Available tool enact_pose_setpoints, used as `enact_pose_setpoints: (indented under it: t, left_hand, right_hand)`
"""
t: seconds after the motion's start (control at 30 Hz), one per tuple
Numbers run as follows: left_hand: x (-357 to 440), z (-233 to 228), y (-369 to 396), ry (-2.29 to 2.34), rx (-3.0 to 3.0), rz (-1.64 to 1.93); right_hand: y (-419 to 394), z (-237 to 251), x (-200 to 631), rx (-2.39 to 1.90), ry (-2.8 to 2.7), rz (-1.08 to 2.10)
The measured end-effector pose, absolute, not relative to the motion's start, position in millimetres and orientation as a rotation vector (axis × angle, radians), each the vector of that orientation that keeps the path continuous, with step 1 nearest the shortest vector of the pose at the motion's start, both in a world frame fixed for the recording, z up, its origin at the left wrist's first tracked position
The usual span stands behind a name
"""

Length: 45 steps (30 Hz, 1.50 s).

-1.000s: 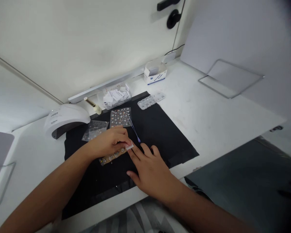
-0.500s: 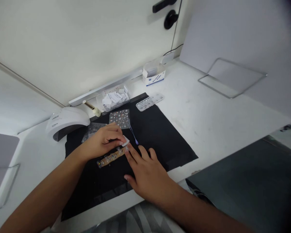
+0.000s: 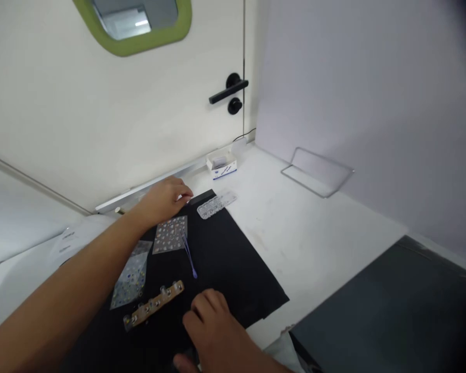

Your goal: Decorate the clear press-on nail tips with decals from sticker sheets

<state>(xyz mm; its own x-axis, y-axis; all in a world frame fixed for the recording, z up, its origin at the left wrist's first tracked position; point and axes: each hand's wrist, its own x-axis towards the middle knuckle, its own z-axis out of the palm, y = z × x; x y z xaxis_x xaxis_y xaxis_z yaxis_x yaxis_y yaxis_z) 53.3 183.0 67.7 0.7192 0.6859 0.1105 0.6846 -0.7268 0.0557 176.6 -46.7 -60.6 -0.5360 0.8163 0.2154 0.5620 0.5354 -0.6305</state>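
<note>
My left hand (image 3: 165, 199) reaches to the back edge of the black mat, over the spot where the box of white wipes stood. Its fingers are bent together; whether a white wipe is between them cannot be made out. My right hand (image 3: 217, 331) rests low on the mat, fingers loosely bent and thumb apart, with nothing visible in it. Left of it lies a tan strip (image 3: 153, 305) bearing several clear nail tips with shiny stones. Purple-handled tweezers (image 3: 189, 256) rest partly on a nail sticker sheet (image 3: 170, 234).
A second sticker sheet (image 3: 130, 277) lies beside my left forearm. A clear stone case (image 3: 216, 204) sits on the edge of the black mat (image 3: 236, 264). Behind stand a small white carton (image 3: 222, 165) and, at left, a white nail lamp (image 3: 79, 235). A wire stand (image 3: 318, 173) leans right.
My left hand has left the nail tip strip and moved back to the mat's far edge. My right hand has let go of the strip and drawn nearer. The view has tilted up.
</note>
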Motion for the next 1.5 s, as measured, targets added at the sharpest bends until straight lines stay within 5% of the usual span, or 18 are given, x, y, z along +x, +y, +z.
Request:
enact_pose_setpoints:
  t: [0.3,0.53,0.93,1.17,1.5]
  left_hand:
    - [111.3,25.9,245.0,1.398,2.960,-0.205]
    - [116.1,29.4,268.3,1.582,2.827,-0.138]
    - [-47.7,72.0,109.1,1.325,2.618,0.441]
    - [-153.1,12.2,31.2,1.708,2.146,0.569]
    - [-159.6,-9.0,25.3,1.723,1.995,0.646]
  right_hand:
    - [-41.0,-111.7,146.2,-1.105,-2.308,0.236]
    - [-38.7,-135.0,137.5,-1.134,-2.241,0.161]
    - [-51.8,-51.5,184.0,-1.129,-2.156,0.843]
    - [-54.2,-50.8,183.4,-0.973,-2.194,0.610]
    - [-19.8,10.0,210.3,-0.815,-2.334,0.167]
